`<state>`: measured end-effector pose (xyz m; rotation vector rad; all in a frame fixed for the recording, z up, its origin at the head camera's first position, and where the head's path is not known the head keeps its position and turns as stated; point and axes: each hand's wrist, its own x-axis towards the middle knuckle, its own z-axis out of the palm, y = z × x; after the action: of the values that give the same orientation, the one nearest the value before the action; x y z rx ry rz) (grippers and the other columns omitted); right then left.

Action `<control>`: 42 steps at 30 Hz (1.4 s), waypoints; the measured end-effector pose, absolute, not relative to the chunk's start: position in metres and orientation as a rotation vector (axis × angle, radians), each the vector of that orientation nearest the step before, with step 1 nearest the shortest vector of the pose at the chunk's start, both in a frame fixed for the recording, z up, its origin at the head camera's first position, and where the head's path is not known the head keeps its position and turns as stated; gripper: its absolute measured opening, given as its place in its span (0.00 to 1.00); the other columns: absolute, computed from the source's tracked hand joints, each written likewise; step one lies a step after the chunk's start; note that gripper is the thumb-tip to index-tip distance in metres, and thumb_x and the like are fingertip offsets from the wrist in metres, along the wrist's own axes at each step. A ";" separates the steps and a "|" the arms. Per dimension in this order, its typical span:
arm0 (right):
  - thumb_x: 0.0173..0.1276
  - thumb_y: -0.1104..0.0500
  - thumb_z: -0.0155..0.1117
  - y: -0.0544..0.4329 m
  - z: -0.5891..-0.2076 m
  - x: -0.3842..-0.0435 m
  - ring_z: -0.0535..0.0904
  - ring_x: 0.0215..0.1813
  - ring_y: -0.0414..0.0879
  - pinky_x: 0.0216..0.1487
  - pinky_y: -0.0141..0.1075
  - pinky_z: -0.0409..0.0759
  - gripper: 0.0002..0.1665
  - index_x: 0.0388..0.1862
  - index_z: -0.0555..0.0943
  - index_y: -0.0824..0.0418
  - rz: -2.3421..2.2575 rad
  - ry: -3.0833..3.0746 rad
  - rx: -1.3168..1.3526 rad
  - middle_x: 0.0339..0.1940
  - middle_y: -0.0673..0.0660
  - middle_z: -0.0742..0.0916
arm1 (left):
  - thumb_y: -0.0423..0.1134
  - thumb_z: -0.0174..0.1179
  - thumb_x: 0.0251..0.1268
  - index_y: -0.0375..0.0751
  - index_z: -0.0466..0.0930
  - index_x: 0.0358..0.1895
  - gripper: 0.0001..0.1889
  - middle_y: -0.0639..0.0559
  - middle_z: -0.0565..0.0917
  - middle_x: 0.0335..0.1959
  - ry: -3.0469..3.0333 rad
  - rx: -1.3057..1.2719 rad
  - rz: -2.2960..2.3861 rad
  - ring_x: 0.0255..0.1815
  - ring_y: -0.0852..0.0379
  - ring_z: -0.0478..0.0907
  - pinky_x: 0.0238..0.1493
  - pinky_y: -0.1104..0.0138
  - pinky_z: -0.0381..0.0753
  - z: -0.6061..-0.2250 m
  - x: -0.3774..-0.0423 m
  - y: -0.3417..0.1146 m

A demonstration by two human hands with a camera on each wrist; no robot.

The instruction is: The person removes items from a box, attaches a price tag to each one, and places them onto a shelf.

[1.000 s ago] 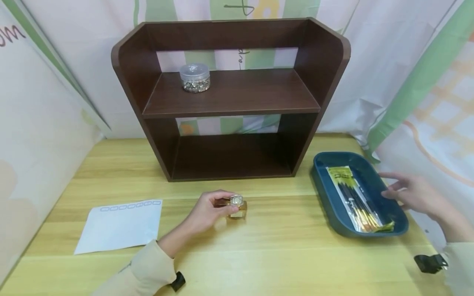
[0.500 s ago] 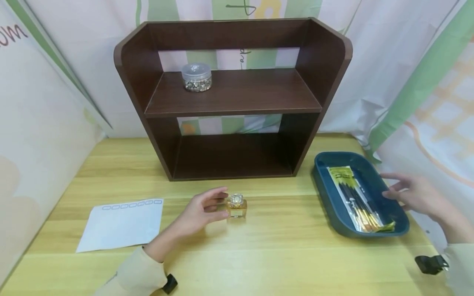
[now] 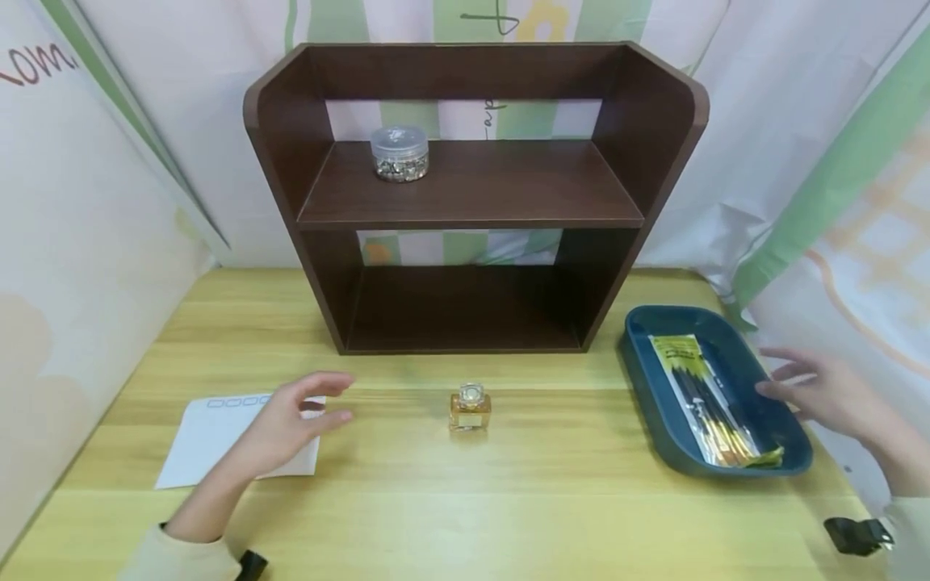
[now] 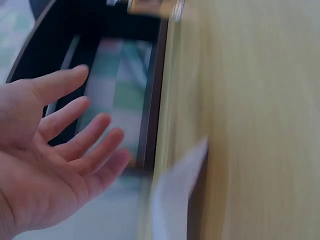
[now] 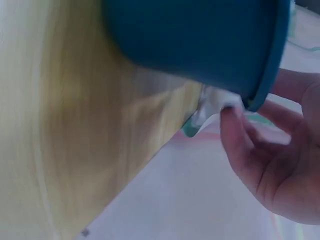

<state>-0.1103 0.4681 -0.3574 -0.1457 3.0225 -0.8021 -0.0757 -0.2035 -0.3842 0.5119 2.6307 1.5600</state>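
My left hand (image 3: 279, 428) is over the white paper (image 3: 199, 440) with a row of small boxes printed along its top edge. Its fingers are spread, relaxed and hold nothing. A small glass perfume bottle (image 3: 469, 408), amber with a clear cap, stands upright on the table to the right of that hand. At the right, my right hand (image 3: 824, 391) holds the rim of the dark blue tray (image 3: 654, 420), thumb over the rim and fingers outside it. Inside the tray lies a plastic packet of paintbrushes (image 3: 701, 403). In the right wrist view the tray wall (image 5: 195, 40) hides part of the thumb.
A dark brown two-tier shelf (image 3: 472, 224) stands at the back of the wooden table (image 3: 465, 516). On its upper board, to the left, sits a clear lidded jar (image 3: 400, 153) of small metallic pieces. Patterned cloth (image 3: 785, 202) hangs around the sides and back.
My left hand has let go of the perfume bottle and moved left over the white paper. The bottle stays standing on the table. My right hand remains at the tray's rim.
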 end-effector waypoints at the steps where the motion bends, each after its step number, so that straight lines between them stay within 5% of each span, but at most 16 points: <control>1: 0.67 0.66 0.68 0.466 -0.356 -0.110 0.82 0.35 0.70 0.26 0.51 0.84 0.35 0.66 0.65 0.82 -0.803 3.064 -0.158 0.46 0.86 0.78 | 0.34 0.69 0.64 0.33 0.77 0.62 0.23 0.39 0.82 0.58 2.671 0.491 1.528 0.58 0.41 0.78 0.56 0.52 0.80 -0.385 -0.074 -0.213; 4: 0.67 0.63 0.69 0.452 -0.346 -0.108 0.75 0.44 0.81 0.30 0.61 0.81 0.35 0.66 0.67 0.79 -0.813 3.196 -0.181 0.55 0.87 0.73 | 0.34 0.69 0.64 0.32 0.78 0.60 0.22 0.38 0.82 0.56 2.783 0.409 1.440 0.54 0.40 0.80 0.50 0.61 0.83 -0.388 -0.065 -0.241; 6: 0.68 0.61 0.69 0.436 -0.336 -0.108 0.75 0.47 0.80 0.32 0.56 0.82 0.34 0.67 0.69 0.75 -0.826 3.250 -0.182 0.57 0.85 0.74 | 0.33 0.69 0.64 0.31 0.79 0.59 0.22 0.37 0.83 0.55 2.869 0.325 1.373 0.52 0.40 0.81 0.46 0.64 0.83 -0.392 -0.059 -0.258; 9: 0.69 0.59 0.70 0.406 -0.320 -0.105 0.84 0.43 0.48 0.32 0.33 0.81 0.33 0.68 0.72 0.70 -0.927 3.280 -0.208 0.59 0.79 0.77 | 0.35 0.70 0.63 0.30 0.78 0.60 0.24 0.33 0.81 0.56 2.969 0.152 1.227 0.51 0.36 0.81 0.47 0.57 0.81 -0.395 -0.050 -0.282; 13: 0.66 0.61 0.72 0.355 -0.306 -0.104 0.71 0.38 0.18 0.35 0.14 0.72 0.29 0.65 0.77 0.65 -1.114 3.300 -0.328 0.55 0.67 0.81 | 0.43 0.70 0.64 0.27 0.71 0.65 0.32 0.21 0.71 0.61 2.966 -0.051 1.041 0.53 0.29 0.76 0.47 0.43 0.77 -0.395 -0.042 -0.304; 19: 0.64 0.65 0.74 0.285 -0.291 -0.112 0.79 0.44 0.31 0.43 0.17 0.75 0.24 0.59 0.83 0.58 -1.357 3.231 -0.548 0.49 0.46 0.81 | 0.55 0.69 0.63 0.21 0.62 0.67 0.44 0.10 0.56 0.62 2.929 -0.162 0.879 0.54 0.21 0.67 0.46 0.34 0.74 -0.397 -0.042 -0.318; 27: 0.67 0.60 0.72 0.211 -0.291 -0.120 0.80 0.50 0.46 0.48 0.31 0.80 0.20 0.58 0.83 0.54 -1.441 3.007 -0.805 0.52 0.49 0.83 | 0.66 0.62 0.64 0.13 0.59 0.66 0.53 0.07 0.58 0.59 2.947 -0.143 0.569 0.57 0.12 0.59 0.52 0.25 0.64 -0.401 -0.043 -0.326; 34: 0.66 0.59 0.74 0.159 -0.294 -0.126 0.81 0.48 0.45 0.49 0.43 0.81 0.19 0.55 0.84 0.54 -1.550 2.831 -0.916 0.51 0.47 0.84 | 0.56 0.67 0.63 0.09 0.66 0.56 0.44 0.09 0.68 0.51 2.997 -0.066 0.470 0.53 0.14 0.65 0.53 0.29 0.67 -0.401 -0.044 -0.329; 42: 0.65 0.61 0.74 0.110 -0.292 -0.128 0.81 0.47 0.43 0.48 0.44 0.83 0.16 0.52 0.84 0.55 -1.687 2.629 -0.984 0.51 0.48 0.84 | 0.42 0.70 0.61 0.11 0.60 0.64 0.41 0.11 0.65 0.59 2.996 -0.099 0.629 0.57 0.16 0.65 0.58 0.30 0.65 -0.401 -0.048 -0.327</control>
<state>-0.1283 0.1103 -0.2922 -0.9838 2.6294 -1.6865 -0.0476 -0.3273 -0.4013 -0.0987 2.9958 0.6291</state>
